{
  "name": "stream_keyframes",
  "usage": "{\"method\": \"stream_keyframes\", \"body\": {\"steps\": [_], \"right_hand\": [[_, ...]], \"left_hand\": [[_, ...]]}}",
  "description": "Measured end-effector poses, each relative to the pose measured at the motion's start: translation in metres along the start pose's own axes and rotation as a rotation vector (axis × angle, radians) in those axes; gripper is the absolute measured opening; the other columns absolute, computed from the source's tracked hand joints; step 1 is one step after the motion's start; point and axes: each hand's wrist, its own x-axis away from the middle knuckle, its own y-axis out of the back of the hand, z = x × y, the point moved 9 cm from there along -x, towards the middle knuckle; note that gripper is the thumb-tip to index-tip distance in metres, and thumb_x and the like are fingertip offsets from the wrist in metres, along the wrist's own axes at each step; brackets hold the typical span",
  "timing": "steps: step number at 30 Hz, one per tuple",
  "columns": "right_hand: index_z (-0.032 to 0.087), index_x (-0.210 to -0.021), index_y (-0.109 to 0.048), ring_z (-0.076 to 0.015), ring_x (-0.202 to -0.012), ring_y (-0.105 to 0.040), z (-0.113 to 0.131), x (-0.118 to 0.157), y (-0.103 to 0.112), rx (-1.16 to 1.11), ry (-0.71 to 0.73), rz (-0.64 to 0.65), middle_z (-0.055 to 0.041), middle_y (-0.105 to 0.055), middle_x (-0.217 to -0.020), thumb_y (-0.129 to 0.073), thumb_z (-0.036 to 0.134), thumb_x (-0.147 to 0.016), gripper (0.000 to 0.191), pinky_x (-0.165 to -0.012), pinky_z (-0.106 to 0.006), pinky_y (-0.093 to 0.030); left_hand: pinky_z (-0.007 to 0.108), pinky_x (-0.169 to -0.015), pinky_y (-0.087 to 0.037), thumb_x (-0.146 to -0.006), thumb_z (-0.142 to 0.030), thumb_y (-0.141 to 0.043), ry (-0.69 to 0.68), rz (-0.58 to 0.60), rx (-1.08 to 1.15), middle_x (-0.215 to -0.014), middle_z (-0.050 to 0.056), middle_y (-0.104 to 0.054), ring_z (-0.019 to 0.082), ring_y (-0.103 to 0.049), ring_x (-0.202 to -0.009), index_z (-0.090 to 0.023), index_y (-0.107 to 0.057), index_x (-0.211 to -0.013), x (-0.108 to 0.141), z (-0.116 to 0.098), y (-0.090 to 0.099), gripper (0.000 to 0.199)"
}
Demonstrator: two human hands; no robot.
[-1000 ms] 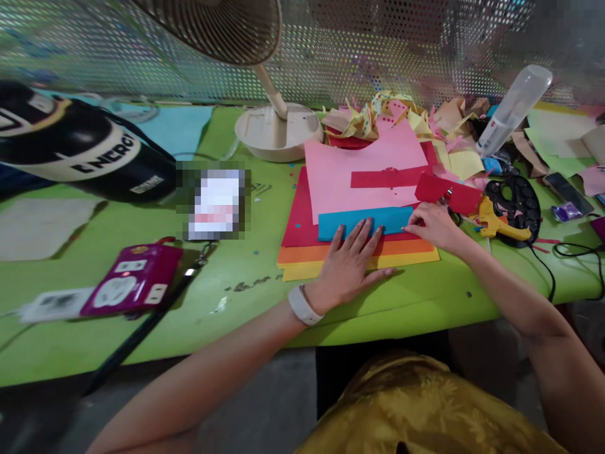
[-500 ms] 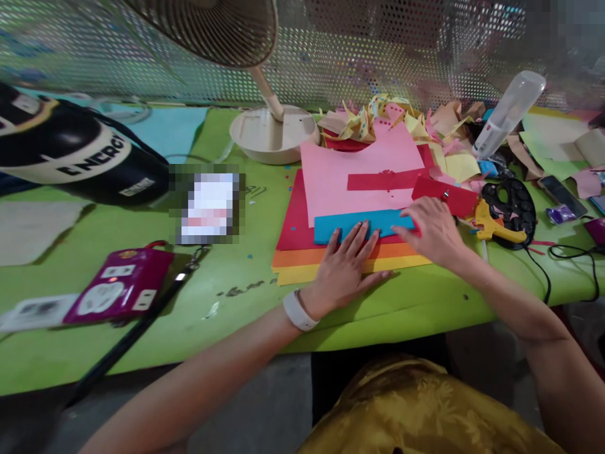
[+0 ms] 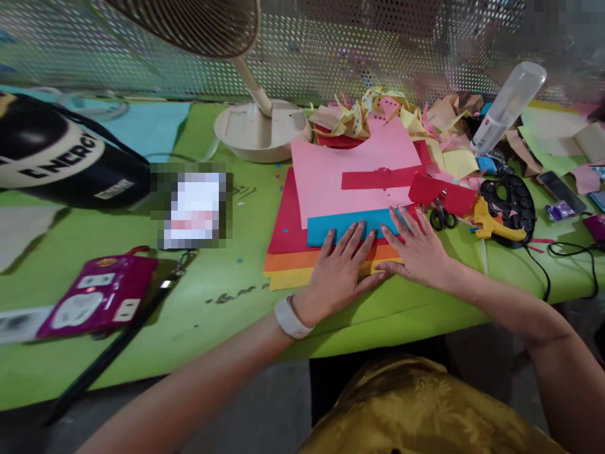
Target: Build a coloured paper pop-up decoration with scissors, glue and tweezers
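Observation:
A folded strip of blue paper [image 3: 326, 229] lies across a stack of coloured sheets. My left hand [image 3: 341, 268] rests flat on its lower edge with the fingers spread. Beside it, my right hand [image 3: 418, 249] lies flat on the right end of the blue paper, fingers apart. Beneath are a red sheet [image 3: 285, 236], an orange sheet [image 3: 283, 261] and a yellow sheet [image 3: 290, 280]. Above the strip lies a pink sheet [image 3: 321, 183] with a cut, curved top edge and a red paper strip [image 3: 357, 180] on it. Scissors [image 3: 443, 217] lie just beyond my right hand.
A yellow glue gun [image 3: 496, 224] and a black palette [image 3: 517, 195] are at the right. Crumpled paper scraps [image 3: 366, 113] and a clear bottle [image 3: 510, 104] stand behind. To the left are a fan [image 3: 258, 129], a black bottle [image 3: 70, 157] and a purple pack [image 3: 101, 290].
My right hand has come down from the strip's right end, turned and flattened onto it, uncovering the scissors' handles. My left hand stays on the blue paper. The view has shifted slightly right.

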Motion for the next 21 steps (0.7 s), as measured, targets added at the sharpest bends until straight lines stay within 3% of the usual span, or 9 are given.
{"method": "stream_keyframes", "body": {"steps": [9, 17, 21], "right_hand": [[0.002, -0.146, -0.038, -0.0360, -0.147, -0.017, -0.009, 0.006, 0.001, 0.076, -0.016, 0.067, -0.0207, -0.030, -0.155, -0.023, 0.073, -0.090, 0.092, -0.120, -0.059, -0.005], [-0.009, -0.138, -0.045, -0.0404, -0.144, -0.025, -0.020, 0.008, 0.012, 0.185, -0.134, -0.030, -0.0306, -0.049, -0.139, -0.017, 0.073, -0.090, 0.099, -0.116, -0.065, -0.002], [-0.007, -0.140, -0.042, -0.0390, -0.144, -0.026, -0.012, 0.008, 0.030, 0.181, -0.129, -0.128, -0.0284, -0.044, -0.144, -0.020, 0.067, -0.094, 0.091, -0.117, -0.063, -0.008]], "left_hand": [[0.058, -0.115, -0.017, -0.094, -0.061, -0.036, -0.007, -0.024, 0.005, -0.156, 0.021, -0.030, 0.033, -0.026, -0.145, -0.014, -0.026, -0.152, 0.000, 0.000, 0.000, 0.075], [0.056, -0.116, -0.015, -0.092, -0.064, -0.036, 0.002, -0.029, 0.009, -0.156, 0.019, -0.030, 0.033, -0.025, -0.145, -0.015, -0.025, -0.152, 0.000, 0.000, 0.001, 0.078], [0.055, -0.117, -0.014, -0.092, -0.065, -0.034, 0.009, -0.039, 0.010, -0.156, 0.019, -0.031, 0.032, -0.026, -0.145, -0.013, -0.029, -0.151, 0.000, -0.001, 0.002, 0.079]]}}
